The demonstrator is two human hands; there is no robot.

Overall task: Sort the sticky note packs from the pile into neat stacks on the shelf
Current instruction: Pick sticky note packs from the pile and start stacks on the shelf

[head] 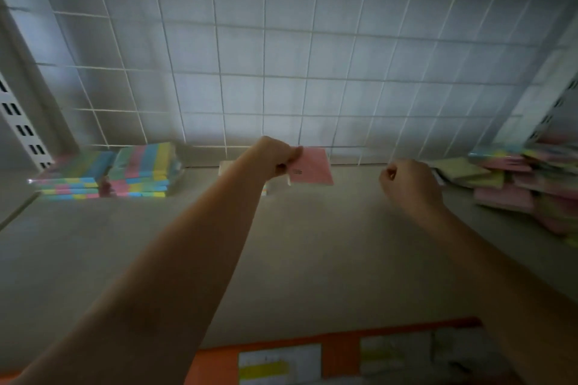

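Note:
My left hand (270, 158) grips a pink sticky note pack (312, 166) by its left edge, near the back of the shelf (297, 244). A pale pack (225, 167) lies partly hidden behind that hand. My right hand (409, 181) hovers with fingers curled and nothing in it, just left of the loose pile of pink, yellow and green packs (525, 184) at the far right. Two neat stacks of multicoloured packs (106, 175) stand at the back left.
A white wire grid (281, 72) forms the back wall. Slotted uprights (22, 128) flank the shelf on both sides. An orange price strip with labels (337, 356) runs along the front edge.

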